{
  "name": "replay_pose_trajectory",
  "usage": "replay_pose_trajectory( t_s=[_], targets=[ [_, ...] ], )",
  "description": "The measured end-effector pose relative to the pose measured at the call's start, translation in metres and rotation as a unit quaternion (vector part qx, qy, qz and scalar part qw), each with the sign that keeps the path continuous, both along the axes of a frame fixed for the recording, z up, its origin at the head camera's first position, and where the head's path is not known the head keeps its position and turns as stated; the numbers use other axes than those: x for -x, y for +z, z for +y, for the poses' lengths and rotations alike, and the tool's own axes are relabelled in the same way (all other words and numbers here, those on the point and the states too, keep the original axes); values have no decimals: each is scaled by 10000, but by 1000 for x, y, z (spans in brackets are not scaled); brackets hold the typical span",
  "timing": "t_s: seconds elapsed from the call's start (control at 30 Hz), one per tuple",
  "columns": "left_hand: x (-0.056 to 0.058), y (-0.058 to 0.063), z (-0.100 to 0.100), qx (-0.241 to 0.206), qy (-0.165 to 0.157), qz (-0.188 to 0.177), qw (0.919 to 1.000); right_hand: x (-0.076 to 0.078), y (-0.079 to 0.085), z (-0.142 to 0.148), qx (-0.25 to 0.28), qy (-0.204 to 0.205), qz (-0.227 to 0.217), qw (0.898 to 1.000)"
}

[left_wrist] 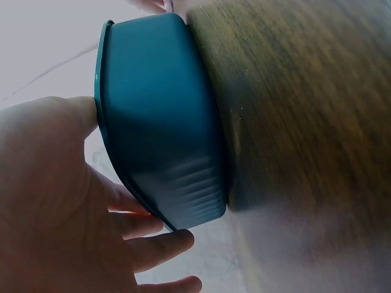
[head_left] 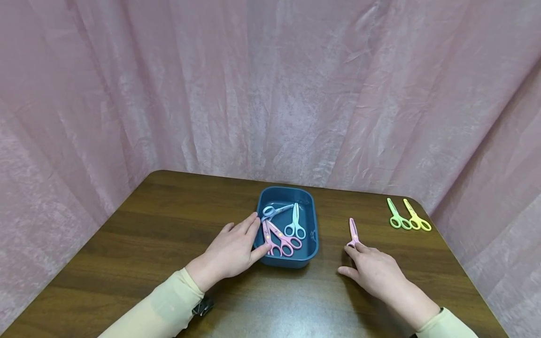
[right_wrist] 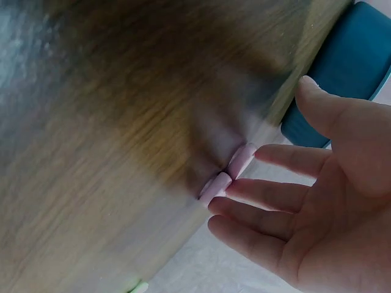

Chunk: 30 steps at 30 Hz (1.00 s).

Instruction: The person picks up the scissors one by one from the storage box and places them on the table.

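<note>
A dark blue plastic box stands mid-table. Inside it lie blue scissors, pale turquoise scissors and pink scissors, with another pink pair at the left wall. My left hand rests against the box's left rim, thumb and fingertips at the edge and fingers extended, as the left wrist view also shows. To the right of the box, a pair of pink scissors lies on the table, blades pointing away. The fingertips of my right hand touch its handle loops, fingers nearly straight and thumb apart.
Green scissors and yellow scissors lie side by side near the table's right edge. Behind the brown wooden table and along its sides hangs a pink curtain.
</note>
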<state>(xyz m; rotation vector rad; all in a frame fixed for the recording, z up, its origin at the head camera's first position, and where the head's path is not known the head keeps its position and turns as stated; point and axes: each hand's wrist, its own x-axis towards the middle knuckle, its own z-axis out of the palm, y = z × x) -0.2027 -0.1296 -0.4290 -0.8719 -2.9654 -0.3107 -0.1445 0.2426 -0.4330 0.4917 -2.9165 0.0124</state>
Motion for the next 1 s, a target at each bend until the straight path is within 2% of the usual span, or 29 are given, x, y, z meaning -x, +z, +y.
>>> replay_pose_trajectory(
  t_s=[0.4, 1.0],
  targets=[
    [0, 1, 0, -1, -10, 22, 10000, 12, 0, 9, -22, -175, -141, 9997],
    [1, 1, 1, 3, 18, -15, 10000, 48, 0, 37, 191, -331, -443, 9983]
  ],
)
